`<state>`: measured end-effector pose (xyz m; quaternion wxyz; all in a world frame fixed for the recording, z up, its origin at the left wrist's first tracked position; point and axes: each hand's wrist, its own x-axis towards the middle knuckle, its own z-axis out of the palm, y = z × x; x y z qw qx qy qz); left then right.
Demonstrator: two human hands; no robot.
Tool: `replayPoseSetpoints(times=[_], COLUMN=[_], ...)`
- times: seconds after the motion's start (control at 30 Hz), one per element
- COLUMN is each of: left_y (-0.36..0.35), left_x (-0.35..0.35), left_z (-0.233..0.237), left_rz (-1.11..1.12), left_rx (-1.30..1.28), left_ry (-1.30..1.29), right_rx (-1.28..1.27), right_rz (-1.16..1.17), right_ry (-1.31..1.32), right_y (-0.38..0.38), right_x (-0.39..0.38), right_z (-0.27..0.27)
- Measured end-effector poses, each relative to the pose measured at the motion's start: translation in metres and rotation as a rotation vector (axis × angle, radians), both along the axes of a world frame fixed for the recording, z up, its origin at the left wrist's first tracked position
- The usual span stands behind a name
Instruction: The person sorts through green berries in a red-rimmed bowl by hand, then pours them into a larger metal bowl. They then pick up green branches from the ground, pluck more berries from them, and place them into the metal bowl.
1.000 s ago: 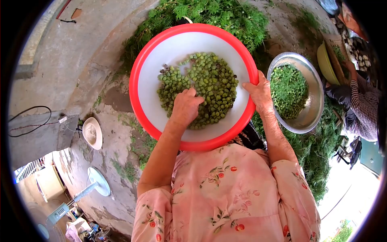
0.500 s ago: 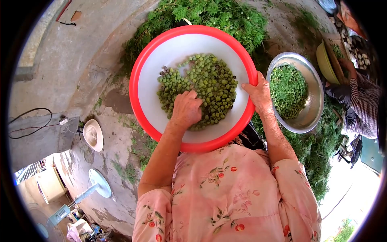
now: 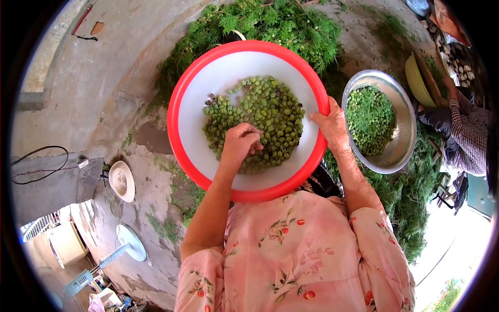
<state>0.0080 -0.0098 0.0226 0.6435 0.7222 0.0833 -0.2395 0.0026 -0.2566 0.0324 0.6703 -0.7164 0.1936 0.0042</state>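
Observation:
A white basin with a thick red rim (image 3: 173,122) is in front of my body. In it lies a layer of round green seed cones (image 3: 278,112), with a few dark brown ones at the left edge. My left hand (image 3: 240,144) is over the lower middle of the pile, its fingers curled together and pointing right; whatever they pinch is hidden. On the basin's right side my right hand (image 3: 333,127) grips the rim, thumb on the inside and the other fingers underneath, out of sight.
At right stands a metal bowl (image 3: 404,127) of green cones and leafy bits. Cut evergreen branches (image 3: 291,26) lie beyond the basin and on the right. Another person (image 3: 462,125) sits far right beside a yellow basin (image 3: 417,80). A straw hat (image 3: 121,181) and fan (image 3: 130,243) are left.
My left hand has lifted slightly and turned, with its curled fingers showing more. The basin appears a little lower in view. My right hand keeps its hold on the rim.

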Motion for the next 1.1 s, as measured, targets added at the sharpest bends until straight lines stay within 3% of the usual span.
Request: replayPoseSetpoints(times=[0.13, 0.43, 0.73, 0.83, 1.03, 1.1], left_y=[-0.002, -0.003, -0.007, -0.004, 0.010, 0.026], left_x=[0.000, -0.001, -0.005, -0.004, 0.002, 0.006], left_z=[0.003, 0.009, 0.023, 0.022, 0.016, 0.014], left_rz=[0.095, 0.132, -0.067, 0.014, 0.308, 0.393], left_rx=[-0.162, -0.229, 0.073, 0.086, -0.251, -0.495], left_ry=[0.097, 0.052, 0.060, -0.016, -0.147, -0.177], right_rx=[-0.018, 0.027, 0.066, 0.069, 0.059, 0.054], right_rz=[0.000, 0.004, -0.010, -0.008, -0.004, -0.002], right_ry=[0.003, -0.026, -0.040, -0.048, -0.043, -0.045], right_y=[-0.001, -0.001, 0.000, -0.001, -0.001, -0.001], right_x=[-0.001, 0.000, -0.001, -0.001, 0.000, 0.000], right_z=[0.000, -0.006, -0.005, -0.006, -0.004, -0.004])
